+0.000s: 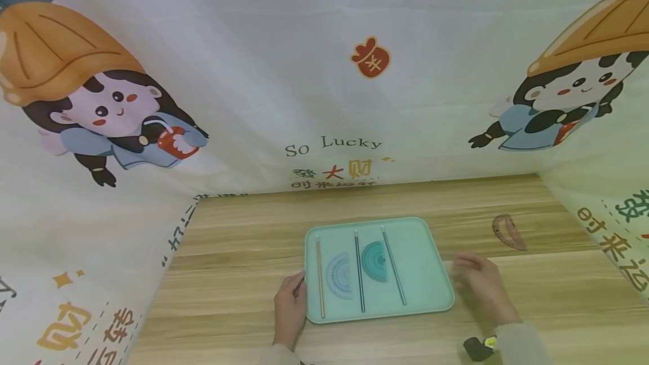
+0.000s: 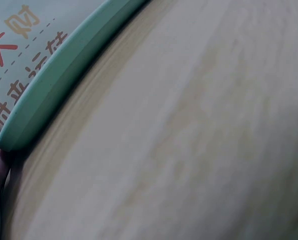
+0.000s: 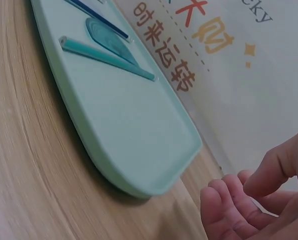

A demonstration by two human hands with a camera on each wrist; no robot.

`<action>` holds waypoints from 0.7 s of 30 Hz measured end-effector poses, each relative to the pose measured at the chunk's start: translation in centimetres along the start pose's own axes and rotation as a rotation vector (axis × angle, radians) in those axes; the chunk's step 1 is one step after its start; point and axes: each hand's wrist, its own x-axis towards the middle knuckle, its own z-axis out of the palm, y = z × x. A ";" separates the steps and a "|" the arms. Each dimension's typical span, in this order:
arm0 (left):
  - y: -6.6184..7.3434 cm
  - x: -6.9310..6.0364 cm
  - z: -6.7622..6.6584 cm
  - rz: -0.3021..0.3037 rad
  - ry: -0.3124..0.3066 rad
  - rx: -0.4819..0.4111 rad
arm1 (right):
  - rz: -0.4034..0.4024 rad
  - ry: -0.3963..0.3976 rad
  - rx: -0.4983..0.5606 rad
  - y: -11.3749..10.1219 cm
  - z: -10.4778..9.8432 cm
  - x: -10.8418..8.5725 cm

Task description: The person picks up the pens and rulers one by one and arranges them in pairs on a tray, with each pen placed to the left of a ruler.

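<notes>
A mint-green tray [image 1: 426,263] lies on the wooden table. My left hand [image 1: 290,306] grips its left edge, fingers at the rim; the left wrist view shows only a sliver of that hand beside the tray wall [image 2: 54,85]. From left to right the tray bears a yellow pencil [image 1: 320,277], a clear bluish protractor [image 1: 339,276], a dark blue pencil [image 1: 360,272], a teal protractor [image 1: 374,262] and a green pencil [image 1: 394,266]. Off the tray's right side, my right hand [image 1: 481,283] hovers, slightly blurred, its fingers loosely curled around nothing.
A pinkish clear protractor [image 1: 514,234] rests on the table, right of the tray and beyond my right hand. Near the right sleeve is a black object [image 1: 478,348] with a yellow part. Printed white cloth [image 1: 431,100] encloses the table at the back and sides.
</notes>
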 end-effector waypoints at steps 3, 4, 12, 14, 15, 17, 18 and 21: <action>0.0 0.0 0.0 0.002 0.003 -0.002 | 0.007 0.014 -0.007 0.1 -0.6 0.2; 0.0 0.0 0.0 0.001 0.003 -0.003 | 0.003 0.019 -0.012 0.2 -0.8 0.3; 0.2 0.1 -0.1 -0.007 0.011 -0.015 | -0.121 0.098 -0.089 0.9 -2.2 1.7; 0.3 0.1 -0.1 -0.006 0.014 -0.013 | -0.144 0.114 -0.143 1.0 -2.7 2.1; 0.2 0.1 -0.1 -0.002 0.015 -0.010 | -0.150 0.121 -0.172 1.0 -2.9 2.2; 0.2 0.1 -0.1 -0.002 0.015 -0.010 | -0.152 0.109 -0.239 0.8 -3.3 2.3; 0.1 0.1 -0.1 -0.004 0.014 -0.009 | -0.154 0.118 -0.261 0.8 -3.5 2.4; 0.0 0.0 0.0 -0.002 0.013 -0.008 | -0.145 0.150 -0.264 0.7 -3.8 2.7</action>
